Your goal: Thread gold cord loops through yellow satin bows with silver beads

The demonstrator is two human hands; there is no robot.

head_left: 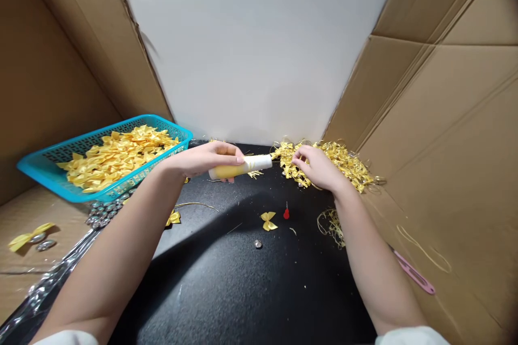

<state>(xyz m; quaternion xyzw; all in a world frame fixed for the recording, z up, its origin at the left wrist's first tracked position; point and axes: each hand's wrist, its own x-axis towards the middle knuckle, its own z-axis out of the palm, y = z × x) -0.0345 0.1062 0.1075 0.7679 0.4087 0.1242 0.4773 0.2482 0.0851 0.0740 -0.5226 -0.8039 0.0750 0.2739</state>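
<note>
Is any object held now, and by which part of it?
The left hand holds the tube by its yellow part; no object shows in the right hand.

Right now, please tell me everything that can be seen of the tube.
The tube looks like plastic: a yellowish body and a white end with yellow streaks, pointing right toward the bows. It is nearly level, white end slightly higher, in the left hand, whose fingers cover part. The right hand is apart from it. Whether its tip is open, I cannot tell.
</note>
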